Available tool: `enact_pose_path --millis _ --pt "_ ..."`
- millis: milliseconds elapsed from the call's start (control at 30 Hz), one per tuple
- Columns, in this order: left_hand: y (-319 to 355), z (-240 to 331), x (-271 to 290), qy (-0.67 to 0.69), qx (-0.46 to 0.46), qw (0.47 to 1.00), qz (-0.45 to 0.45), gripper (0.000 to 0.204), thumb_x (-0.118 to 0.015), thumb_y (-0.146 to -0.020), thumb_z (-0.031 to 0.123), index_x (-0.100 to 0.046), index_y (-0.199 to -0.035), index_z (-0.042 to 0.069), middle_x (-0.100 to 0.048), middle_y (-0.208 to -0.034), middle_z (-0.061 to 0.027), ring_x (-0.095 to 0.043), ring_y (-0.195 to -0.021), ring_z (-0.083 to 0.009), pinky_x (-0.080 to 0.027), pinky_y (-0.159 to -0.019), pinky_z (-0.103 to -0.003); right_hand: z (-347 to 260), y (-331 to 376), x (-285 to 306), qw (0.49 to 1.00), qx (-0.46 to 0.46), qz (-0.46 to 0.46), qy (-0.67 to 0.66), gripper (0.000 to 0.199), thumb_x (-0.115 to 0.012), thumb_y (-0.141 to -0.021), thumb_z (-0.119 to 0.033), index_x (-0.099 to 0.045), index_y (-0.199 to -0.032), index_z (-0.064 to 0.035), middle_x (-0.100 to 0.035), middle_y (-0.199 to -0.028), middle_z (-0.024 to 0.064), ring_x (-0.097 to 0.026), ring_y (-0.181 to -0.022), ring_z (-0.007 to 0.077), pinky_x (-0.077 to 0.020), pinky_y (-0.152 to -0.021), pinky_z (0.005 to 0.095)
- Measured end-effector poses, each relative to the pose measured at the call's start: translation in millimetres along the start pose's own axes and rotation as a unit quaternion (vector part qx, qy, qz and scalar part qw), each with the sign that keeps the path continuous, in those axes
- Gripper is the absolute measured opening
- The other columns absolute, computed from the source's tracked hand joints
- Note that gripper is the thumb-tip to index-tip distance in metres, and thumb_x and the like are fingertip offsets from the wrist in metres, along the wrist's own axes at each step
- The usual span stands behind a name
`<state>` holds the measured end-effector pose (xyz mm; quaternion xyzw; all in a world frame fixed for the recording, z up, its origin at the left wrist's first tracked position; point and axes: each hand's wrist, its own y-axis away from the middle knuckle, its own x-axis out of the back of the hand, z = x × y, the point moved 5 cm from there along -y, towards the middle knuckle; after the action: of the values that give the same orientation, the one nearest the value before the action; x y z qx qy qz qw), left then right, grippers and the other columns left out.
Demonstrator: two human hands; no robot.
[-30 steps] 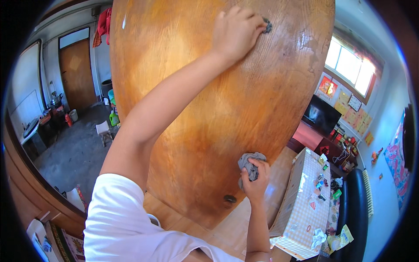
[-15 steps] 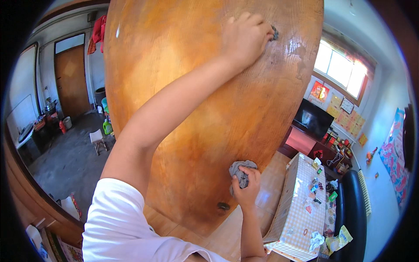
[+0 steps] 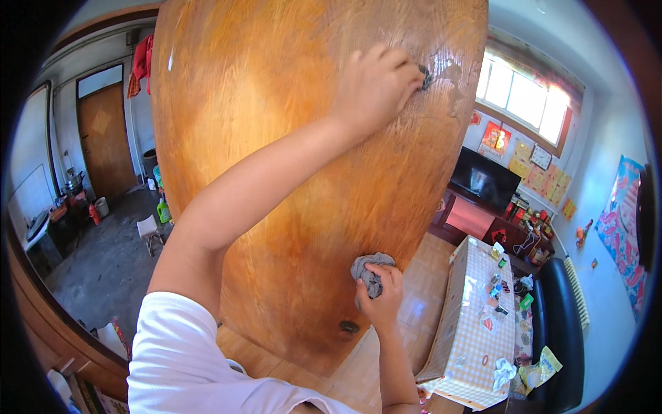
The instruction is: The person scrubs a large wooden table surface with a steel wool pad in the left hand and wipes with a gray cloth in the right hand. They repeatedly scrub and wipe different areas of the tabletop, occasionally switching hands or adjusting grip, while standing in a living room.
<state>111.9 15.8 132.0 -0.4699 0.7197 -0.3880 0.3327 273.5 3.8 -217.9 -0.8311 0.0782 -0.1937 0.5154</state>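
Observation:
A wooden door (image 3: 289,200) with a brown, streaky finish fills the middle of the view. My left hand (image 3: 378,86), fingers curled, presses a small dark scouring pad (image 3: 425,76) against its upper right part. Most of that pad is hidden behind my fingers. Close by, a shiny wet-looking patch (image 3: 452,69) shows on the wood. Lower down, near the door's right edge, my right hand (image 3: 383,293) grips a crumpled grey cloth (image 3: 369,270) against the surface. A dark round knob or lock (image 3: 349,327) sits below that cloth.
At the right stand a table with a checked cloth (image 3: 455,345), a black sofa (image 3: 562,324) and a television (image 3: 486,179) below a window. Through the doorway on the left are a stool (image 3: 147,228), a green bottle (image 3: 163,210) and another door (image 3: 105,141).
My left hand has slid down the door with the pad, nearer the wet-looking patch. My right hand keeps the cloth in about the same place. The whole view has shifted slightly.

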Motion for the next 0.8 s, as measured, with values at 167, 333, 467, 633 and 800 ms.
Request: enact_pose_path --millis 167,333,467,633,800 --pt "61 32 10 0.080 -0.166 0.977 -0.104 0.016 -0.078 -0.090 0.022 -0.082 -0.106 0.019 -0.072 -0.112 -0.0017 -0.066 -0.114 -0.0252 -0.050 -0.090 -0.041 2 3 -1 1.000 -0.014 -0.001 -0.009 0.036 -0.087 -0.082 -0.010 -0.078 -0.117 -0.0119 -0.068 -0.110 0.0128 -0.067 -0.107 0.0355 -0.0557 -0.094 0.0459" --pt "4 5 -7 0.048 -0.141 0.985 -0.090 0.021 -0.073 -0.092 0.017 -0.082 -0.110 0.019 -0.073 -0.117 -0.0025 -0.067 -0.119 -0.0278 -0.053 -0.093 -0.044 -1 2 0 1.000 -0.013 -0.004 -0.007 0.037 -0.087 -0.081 -0.008 -0.078 -0.118 -0.0102 -0.068 -0.111 0.0131 -0.067 -0.108 0.0354 -0.0553 -0.095 0.0454" --pt "-87 -32 -38 0.044 0.019 0.997 0.065 0.016 -0.072 -0.094 0.015 -0.084 -0.103 0.019 -0.074 -0.115 -0.0033 -0.067 -0.115 -0.0296 -0.054 -0.089 -0.047 -2 3 2 1.000 -0.005 -0.014 0.006 0.038 -0.087 -0.081 -0.007 -0.078 -0.118 -0.0095 -0.068 -0.111 0.0135 -0.067 -0.108 0.0355 -0.0553 -0.096 0.0450" --pt "-60 20 -44 -0.002 -0.004 0.999 -0.038 0.011 -0.072 -0.093 0.019 -0.082 -0.096 0.021 -0.073 -0.113 -0.0022 -0.067 -0.114 -0.0246 -0.053 -0.088 -0.045 2 3 2 1.000 -0.010 -0.008 0.004 0.038 -0.087 -0.081 -0.008 -0.079 -0.118 -0.0106 -0.067 -0.111 0.0139 -0.067 -0.108 0.0360 -0.0559 -0.095 0.0455" --pt "5 62 -21 0.023 -0.177 0.979 -0.104 0.018 -0.076 -0.093 0.017 -0.083 -0.108 0.025 -0.073 -0.119 0.0025 -0.068 -0.114 -0.0200 -0.053 -0.089 -0.043 -2 -2 5 1.000 0.010 0.004 0.002 0.037 -0.088 -0.080 -0.012 -0.079 -0.116 -0.0141 -0.068 -0.109 0.0118 -0.067 -0.103 0.0353 -0.0573 -0.087 0.0452"
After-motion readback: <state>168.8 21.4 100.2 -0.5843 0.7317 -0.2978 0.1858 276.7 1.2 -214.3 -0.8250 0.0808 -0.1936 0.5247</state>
